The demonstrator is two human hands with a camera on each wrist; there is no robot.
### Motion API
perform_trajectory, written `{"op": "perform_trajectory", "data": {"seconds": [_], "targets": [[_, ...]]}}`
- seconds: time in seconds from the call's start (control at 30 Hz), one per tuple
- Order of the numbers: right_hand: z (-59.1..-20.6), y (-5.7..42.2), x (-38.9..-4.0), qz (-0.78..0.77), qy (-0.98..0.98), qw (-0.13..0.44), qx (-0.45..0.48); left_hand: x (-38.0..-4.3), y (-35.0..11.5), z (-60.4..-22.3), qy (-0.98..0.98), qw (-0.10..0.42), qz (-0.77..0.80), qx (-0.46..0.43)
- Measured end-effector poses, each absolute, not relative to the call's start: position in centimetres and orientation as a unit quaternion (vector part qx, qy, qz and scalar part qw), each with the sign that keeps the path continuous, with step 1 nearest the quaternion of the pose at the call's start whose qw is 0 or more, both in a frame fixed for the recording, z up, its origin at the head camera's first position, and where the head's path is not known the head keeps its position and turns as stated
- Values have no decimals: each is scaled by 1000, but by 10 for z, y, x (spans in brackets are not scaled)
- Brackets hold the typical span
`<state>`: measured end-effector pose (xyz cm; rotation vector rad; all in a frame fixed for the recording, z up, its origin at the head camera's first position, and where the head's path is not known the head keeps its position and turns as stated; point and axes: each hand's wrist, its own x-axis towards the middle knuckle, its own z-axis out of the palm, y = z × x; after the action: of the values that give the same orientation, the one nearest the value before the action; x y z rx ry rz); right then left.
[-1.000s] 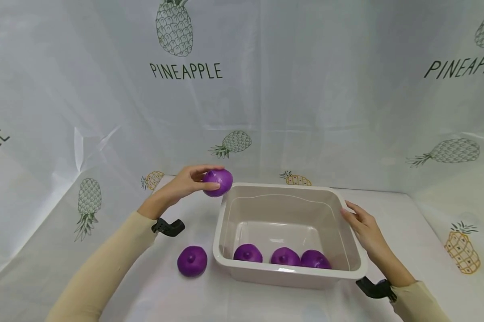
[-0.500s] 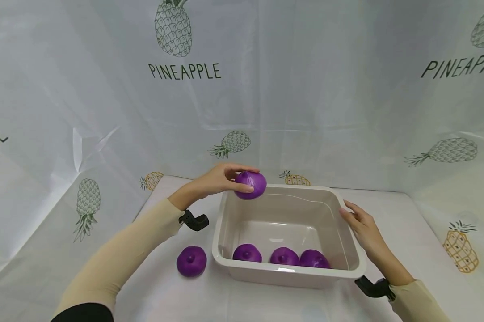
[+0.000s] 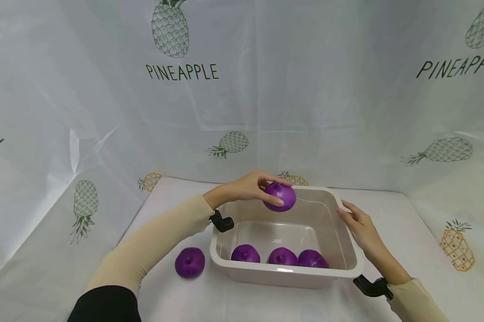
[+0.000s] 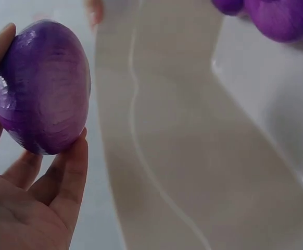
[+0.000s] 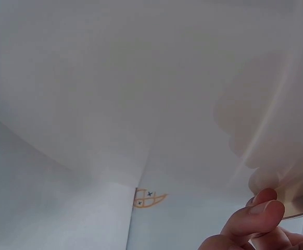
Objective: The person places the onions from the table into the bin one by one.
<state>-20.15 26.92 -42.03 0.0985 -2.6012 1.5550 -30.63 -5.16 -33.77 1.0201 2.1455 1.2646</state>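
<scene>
My left hand (image 3: 251, 187) holds a shiny purple onion (image 3: 280, 197) above the back part of a beige plastic basin (image 3: 288, 268). In the left wrist view, the thumb and fingertips grip this onion (image 4: 47, 88) around its sides. Inside the basin, along its front wall, lie three more onions, among them the left one (image 3: 246, 253); the front rim hides their lower parts. At the basin's right rim, my right hand (image 3: 360, 226) grips the edge. The right wrist view has its fingers (image 5: 255, 216) bent at the rim, low on the right.
Another purple onion (image 3: 190, 262) lies on the white table covering (image 3: 193, 299), just left of the basin. Behind the table hangs a pineapple-print sheet (image 3: 306, 112). Each wrist wears a black camera mount, such as the left one (image 3: 221, 221).
My left hand has carried its onion rightward, from beside the basin's back left corner to above its interior, and slightly lower just now. My right hand has stayed on the rim.
</scene>
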Motion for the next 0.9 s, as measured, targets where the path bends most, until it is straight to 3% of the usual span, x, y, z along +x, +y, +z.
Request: {"op": "perform_trajectory", "data": {"seconds": [0.4, 0.9], "targets": [[-418, 269, -204, 518, -853, 54, 36, -304, -10, -374, 769, 269, 430, 389], [-418, 269, -203, 523, -850, 51, 26, -293, 40, -432, 821, 167, 368, 404]]}}
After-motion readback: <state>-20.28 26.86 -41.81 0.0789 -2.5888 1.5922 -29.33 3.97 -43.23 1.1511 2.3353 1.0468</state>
